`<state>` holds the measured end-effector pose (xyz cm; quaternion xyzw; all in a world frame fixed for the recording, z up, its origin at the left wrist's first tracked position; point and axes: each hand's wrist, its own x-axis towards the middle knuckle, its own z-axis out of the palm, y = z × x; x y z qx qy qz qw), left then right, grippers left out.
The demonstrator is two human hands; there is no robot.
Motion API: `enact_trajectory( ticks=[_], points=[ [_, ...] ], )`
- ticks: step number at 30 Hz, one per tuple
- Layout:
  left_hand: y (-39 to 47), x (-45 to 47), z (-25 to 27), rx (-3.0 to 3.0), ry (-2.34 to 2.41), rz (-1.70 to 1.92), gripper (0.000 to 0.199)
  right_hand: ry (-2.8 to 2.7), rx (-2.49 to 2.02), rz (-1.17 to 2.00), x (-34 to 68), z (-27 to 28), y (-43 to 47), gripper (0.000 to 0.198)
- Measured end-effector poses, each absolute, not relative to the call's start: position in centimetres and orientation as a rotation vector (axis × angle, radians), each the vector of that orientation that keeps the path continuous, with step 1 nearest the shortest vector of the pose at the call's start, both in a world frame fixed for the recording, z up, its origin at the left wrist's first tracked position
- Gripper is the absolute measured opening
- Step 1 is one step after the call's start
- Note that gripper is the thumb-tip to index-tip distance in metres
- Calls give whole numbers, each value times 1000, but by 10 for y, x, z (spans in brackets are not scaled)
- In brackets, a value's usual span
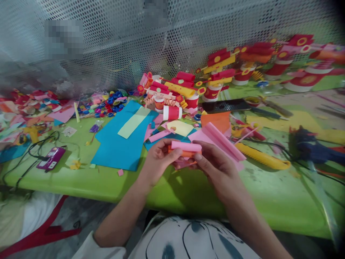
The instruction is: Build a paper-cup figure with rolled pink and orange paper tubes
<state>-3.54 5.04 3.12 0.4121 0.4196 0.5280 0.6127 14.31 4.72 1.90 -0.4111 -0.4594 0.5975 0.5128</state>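
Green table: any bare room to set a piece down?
Bare green table shows right of the right hand, between the yellow tool and the front edge. Another patch lies between the purple device and the blue sheet, though a yellow scrap sits there. Crowded: the back, with red-and-white cups, and the middle, around the orange sheet.

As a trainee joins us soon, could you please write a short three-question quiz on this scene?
1. True or false: the left hand and the right hand both hold the pink-and-orange piece.
2. What lies on the large blue sheet? A) a purple device B) a pale green strip C) an orange sheet
3. Fill in: the red-and-white cup nearest the hands lies on its ____.

Key: 1. True; 2. B; 3. side.
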Motion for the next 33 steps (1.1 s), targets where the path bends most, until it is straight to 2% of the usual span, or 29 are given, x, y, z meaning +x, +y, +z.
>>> enact_trajectory(
  ticks=[3, 12, 27, 33],
  points=[
    [50, -35, 31, 939, 967, 1219, 32, -1059, -1000, 1468, 143, 22, 45, 35],
    [49, -34, 31, 1021, 975, 1195, 40, -1032, -1021, 1422, 143, 23, 44, 21],
    [44, -29, 36, 1083, 994, 1262, 45, -932, -1062, 1547, 144, 16, 47, 33],
    [44, -30, 37, 1028, 1004, 1280, 44, -947, -1056, 1543, 142, 19, 46, 28]
  ],
)
